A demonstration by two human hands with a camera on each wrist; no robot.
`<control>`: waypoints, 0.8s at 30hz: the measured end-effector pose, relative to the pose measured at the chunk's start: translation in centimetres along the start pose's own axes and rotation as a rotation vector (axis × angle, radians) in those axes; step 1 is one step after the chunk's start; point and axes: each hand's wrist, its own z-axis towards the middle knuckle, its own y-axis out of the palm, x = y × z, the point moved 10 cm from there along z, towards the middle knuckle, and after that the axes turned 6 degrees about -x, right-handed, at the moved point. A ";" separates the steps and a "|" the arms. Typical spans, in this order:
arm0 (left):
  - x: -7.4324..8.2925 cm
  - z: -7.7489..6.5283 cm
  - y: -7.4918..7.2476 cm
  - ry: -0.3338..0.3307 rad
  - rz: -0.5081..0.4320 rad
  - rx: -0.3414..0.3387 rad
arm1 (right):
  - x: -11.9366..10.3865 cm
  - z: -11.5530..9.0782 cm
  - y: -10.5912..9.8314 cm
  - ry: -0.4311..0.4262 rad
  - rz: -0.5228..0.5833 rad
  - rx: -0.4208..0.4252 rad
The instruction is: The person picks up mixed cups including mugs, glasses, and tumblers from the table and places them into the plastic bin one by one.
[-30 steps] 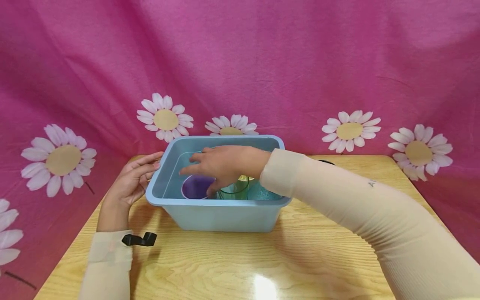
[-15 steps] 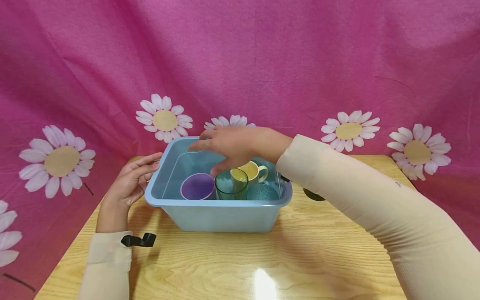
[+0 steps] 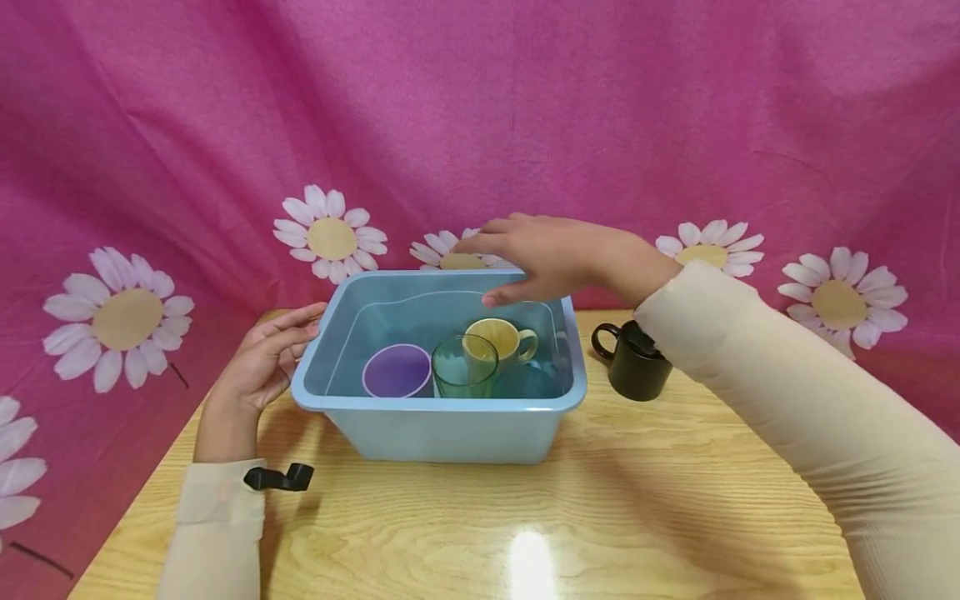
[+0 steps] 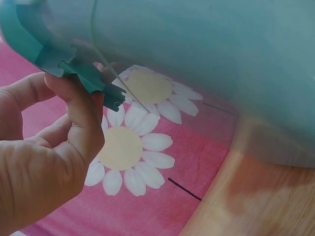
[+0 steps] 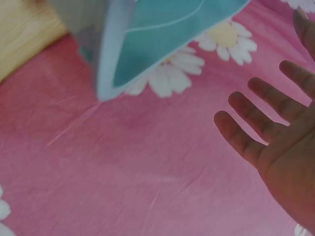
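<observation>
A light blue plastic tub (image 3: 435, 437) stands on the table. My left hand (image 3: 258, 367) holds its left rim; in the left wrist view bent fingers (image 4: 74, 105) meet the underside of that rim. Inside sit a purple cup (image 3: 397, 372), a green drinking glass (image 3: 457, 382), a yellow mug (image 3: 517, 353) and a teal item (image 3: 531, 383) partly hidden by the front wall. Above the tub's back right corner, my right hand (image 3: 551, 250) is spread with nothing in it. In the right wrist view its fingers (image 5: 268, 91) are apart, beside the tub's corner.
A black mug (image 3: 637, 367) stands on the wooden table (image 3: 450, 525) right of the tub, its handle towards the tub; my right sleeve (image 3: 750, 358) covers part of it. Pink cloth (image 3: 480, 125) with daisies hangs behind the table. A black strap (image 3: 277, 479) juts from my left cuff.
My right hand has risen out of the tub and moved right and back, uncovering the yellow mug and the black mug. My left hand has stayed at the rim.
</observation>
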 end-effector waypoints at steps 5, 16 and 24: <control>0.1 -0.1 0.0 -0.003 0.006 -0.001 | 2.3 -2.0 0.1 0.042 0.007 0.029; -0.1 -0.1 -0.2 -0.006 0.003 0.000 | 6.6 -6.2 1.4 0.107 -0.016 0.084; 0.0 -0.1 -0.2 -0.005 -0.001 -0.003 | 9.6 -9.6 3.2 0.180 0.005 0.091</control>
